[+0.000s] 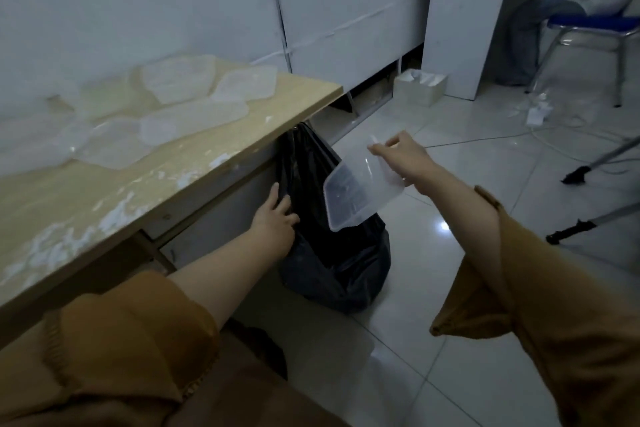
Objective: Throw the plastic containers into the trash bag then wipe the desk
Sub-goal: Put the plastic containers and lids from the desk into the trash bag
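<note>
A black trash bag (339,263) hangs from the desk's right end down to the floor. My left hand (275,222) grips the bag's near rim beside the desk. My right hand (403,156) holds a clear rectangular plastic container (358,191) tilted over the bag's mouth. Several more clear containers and lids (180,80) lie at the far side of the wooden desk (242,146), whose top is smeared with white stains (114,211).
A white wall runs behind the desk. On the tiled floor stand a small white bin (419,87), loose cables (540,135) and tripod feet (575,177). At the far right a person sits on a blue chair (595,24) at a white desk (460,28).
</note>
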